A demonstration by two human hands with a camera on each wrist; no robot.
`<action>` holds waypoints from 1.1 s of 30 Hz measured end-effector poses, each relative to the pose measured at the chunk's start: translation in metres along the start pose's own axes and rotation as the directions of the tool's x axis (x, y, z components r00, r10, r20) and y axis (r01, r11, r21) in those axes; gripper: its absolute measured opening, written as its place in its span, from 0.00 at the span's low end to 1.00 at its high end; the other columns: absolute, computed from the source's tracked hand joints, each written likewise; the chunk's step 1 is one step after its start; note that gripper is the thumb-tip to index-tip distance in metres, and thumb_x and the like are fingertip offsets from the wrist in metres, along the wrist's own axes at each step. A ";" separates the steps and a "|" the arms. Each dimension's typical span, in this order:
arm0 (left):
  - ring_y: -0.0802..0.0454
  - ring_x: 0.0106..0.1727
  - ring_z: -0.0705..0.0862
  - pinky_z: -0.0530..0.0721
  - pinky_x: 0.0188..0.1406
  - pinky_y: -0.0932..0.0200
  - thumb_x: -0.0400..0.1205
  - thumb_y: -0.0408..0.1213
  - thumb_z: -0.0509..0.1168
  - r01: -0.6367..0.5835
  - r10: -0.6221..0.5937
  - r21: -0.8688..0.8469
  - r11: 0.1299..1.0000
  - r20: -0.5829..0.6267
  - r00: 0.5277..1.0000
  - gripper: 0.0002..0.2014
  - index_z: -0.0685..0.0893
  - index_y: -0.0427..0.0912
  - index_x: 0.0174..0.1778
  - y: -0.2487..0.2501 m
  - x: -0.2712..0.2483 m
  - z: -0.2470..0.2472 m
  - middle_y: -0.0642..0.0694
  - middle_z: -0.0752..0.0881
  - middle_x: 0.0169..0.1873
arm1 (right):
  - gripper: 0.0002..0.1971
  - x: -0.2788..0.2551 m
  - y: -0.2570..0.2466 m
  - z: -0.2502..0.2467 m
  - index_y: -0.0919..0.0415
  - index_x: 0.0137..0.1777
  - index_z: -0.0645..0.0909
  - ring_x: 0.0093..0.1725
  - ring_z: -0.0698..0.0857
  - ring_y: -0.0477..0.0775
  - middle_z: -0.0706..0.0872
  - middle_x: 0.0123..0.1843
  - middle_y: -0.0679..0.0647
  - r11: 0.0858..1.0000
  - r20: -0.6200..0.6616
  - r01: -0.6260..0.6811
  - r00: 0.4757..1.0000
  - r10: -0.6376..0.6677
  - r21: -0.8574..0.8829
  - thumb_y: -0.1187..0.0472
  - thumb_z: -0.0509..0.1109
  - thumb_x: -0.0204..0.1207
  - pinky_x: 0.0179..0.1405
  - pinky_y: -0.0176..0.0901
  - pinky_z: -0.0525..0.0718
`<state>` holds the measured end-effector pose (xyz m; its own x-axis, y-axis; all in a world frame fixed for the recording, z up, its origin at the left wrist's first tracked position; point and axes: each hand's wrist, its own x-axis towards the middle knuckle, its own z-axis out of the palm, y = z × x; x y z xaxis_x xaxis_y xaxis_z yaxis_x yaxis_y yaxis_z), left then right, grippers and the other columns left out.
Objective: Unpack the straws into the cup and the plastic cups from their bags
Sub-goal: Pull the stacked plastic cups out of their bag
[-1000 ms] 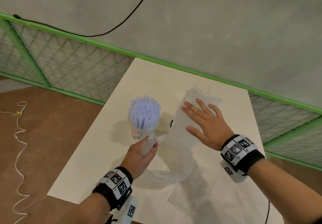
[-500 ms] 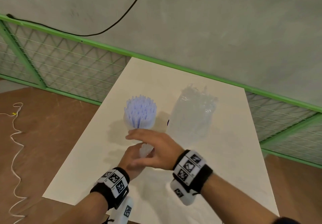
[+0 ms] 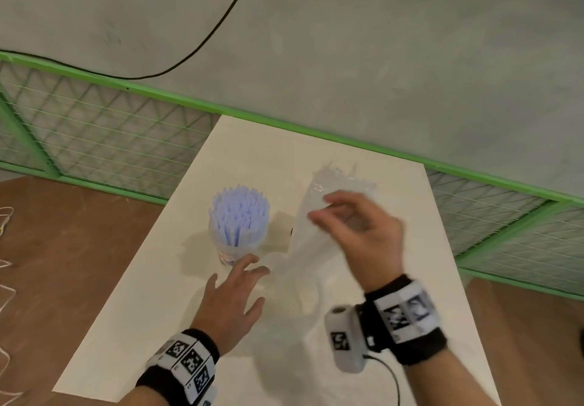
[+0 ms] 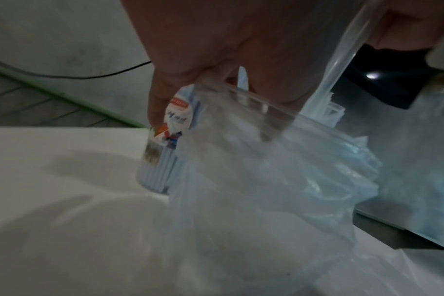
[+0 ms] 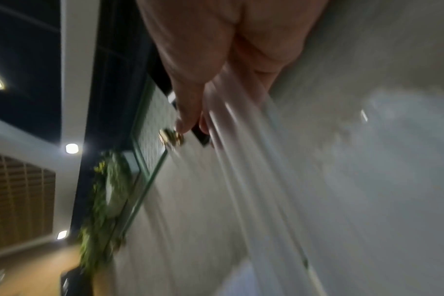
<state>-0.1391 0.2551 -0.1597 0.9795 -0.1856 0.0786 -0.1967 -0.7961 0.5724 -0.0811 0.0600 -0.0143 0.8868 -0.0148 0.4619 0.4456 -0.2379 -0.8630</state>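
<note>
A clear cup packed with pale blue straws stands on the white table; its printed label shows in the left wrist view. Just in front of it my left hand is curled loosely round clear plastic cups that are still partly wrapped in film. My right hand is raised to the right of the straws. Its fingers pinch a clear bag, which stretches down toward the left hand. The picture is blurred by motion.
More crumpled clear bag film sits beyond the right hand, and loose film lies at the table's near side. A green mesh fence runs behind the table, close to a grey wall. Brown floor lies to the left.
The right hand left the far bag, came to the left hand, and has now swung up and right with bag film pinched. The left hand's fingers have loosened and spread.
</note>
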 end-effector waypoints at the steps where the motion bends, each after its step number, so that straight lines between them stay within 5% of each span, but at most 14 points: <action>1: 0.58 0.64 0.82 0.78 0.65 0.38 0.76 0.49 0.66 -0.013 0.013 0.074 0.997 0.001 1.000 0.25 0.69 0.64 0.68 0.004 -0.001 -0.001 0.61 0.69 0.73 | 0.10 0.011 -0.013 -0.015 0.50 0.44 0.88 0.37 0.91 0.58 0.92 0.36 0.53 0.999 -0.068 0.025 0.997 -0.023 0.021 0.56 0.84 0.65 0.45 0.51 0.89; 6: 0.46 0.58 0.86 0.85 0.58 0.46 0.71 0.38 0.76 -0.104 0.112 0.159 0.982 -0.037 0.993 0.31 0.75 0.53 0.69 0.025 0.010 -0.007 0.45 0.78 0.70 | 0.09 0.049 -0.055 -0.074 0.66 0.45 0.85 0.32 0.91 0.61 0.89 0.31 0.59 0.995 -0.257 0.092 0.963 -0.077 0.048 0.67 0.82 0.68 0.35 0.49 0.89; 11: 0.52 0.62 0.81 0.84 0.55 0.58 0.84 0.38 0.63 -0.078 0.075 -0.034 0.996 -0.088 0.993 0.24 0.71 0.56 0.77 0.069 0.047 -0.028 0.44 0.61 0.80 | 0.08 0.075 -0.046 -0.084 0.62 0.42 0.85 0.32 0.91 0.63 0.89 0.29 0.56 0.998 -0.279 0.062 0.958 -0.065 -0.019 0.64 0.83 0.69 0.36 0.59 0.90; 14: 0.49 0.58 0.84 0.79 0.60 0.56 0.88 0.44 0.55 0.039 -0.037 -0.036 0.999 0.047 0.998 0.25 0.60 0.57 0.83 0.088 0.073 -0.033 0.43 0.48 0.85 | 0.08 0.084 -0.032 -0.078 0.54 0.41 0.85 0.33 0.91 0.60 0.90 0.31 0.55 0.993 -0.204 0.032 0.977 -0.054 -0.109 0.60 0.83 0.68 0.37 0.60 0.90; 17: 0.45 0.69 0.80 0.74 0.66 0.55 0.90 0.45 0.52 0.070 -0.070 0.005 0.998 0.108 0.992 0.19 0.67 0.52 0.78 0.095 0.082 -0.033 0.47 0.55 0.85 | 0.09 0.086 -0.016 -0.071 0.54 0.44 0.84 0.33 0.91 0.52 0.90 0.33 0.53 0.978 -0.111 0.028 0.993 -0.052 -0.207 0.59 0.82 0.70 0.39 0.54 0.91; 21: 0.48 0.70 0.80 0.75 0.65 0.55 0.90 0.44 0.52 0.061 -0.062 0.015 0.998 0.092 0.994 0.16 0.74 0.51 0.73 0.099 0.080 -0.028 0.52 0.62 0.84 | 0.08 0.078 0.012 -0.065 0.56 0.48 0.85 0.36 0.89 0.43 0.90 0.37 0.46 0.892 0.051 0.174 0.984 -0.168 -0.418 0.57 0.80 0.73 0.46 0.44 0.88; 25: 0.48 0.72 0.78 0.75 0.67 0.54 0.90 0.44 0.52 0.077 -0.077 0.002 0.997 0.074 0.994 0.16 0.78 0.50 0.71 0.097 0.083 -0.029 0.53 0.65 0.83 | 0.08 0.057 0.054 -0.061 0.58 0.47 0.88 0.49 0.87 0.50 0.90 0.47 0.49 0.731 0.212 0.325 0.946 -0.246 -0.600 0.54 0.76 0.77 0.53 0.43 0.82; 28: 0.49 0.72 0.79 0.75 0.67 0.54 0.90 0.44 0.54 0.076 -0.075 -0.011 0.997 0.059 0.995 0.15 0.81 0.49 0.67 0.094 0.086 -0.030 0.53 0.68 0.81 | 0.13 0.047 0.071 -0.063 0.58 0.55 0.88 0.59 0.85 0.52 0.90 0.54 0.50 0.691 0.286 0.389 0.921 -0.266 -0.610 0.53 0.66 0.84 0.63 0.43 0.79; 33: 0.48 0.65 0.83 0.78 0.66 0.52 0.89 0.43 0.57 0.082 -0.081 -0.054 0.995 0.016 0.997 0.12 0.85 0.48 0.59 0.092 0.090 -0.028 0.52 0.72 0.78 | 0.24 0.040 0.074 -0.067 0.53 0.74 0.78 0.79 0.70 0.51 0.80 0.74 0.46 0.682 0.451 0.374 0.890 -0.072 -0.629 0.47 0.49 0.87 0.76 0.44 0.64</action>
<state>-0.0676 0.1818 -0.0772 0.9914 -0.1296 0.0187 -0.1132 -0.7762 0.6202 -0.0207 -0.0237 -0.0464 0.8121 0.4418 0.3813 0.5583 -0.7783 -0.2873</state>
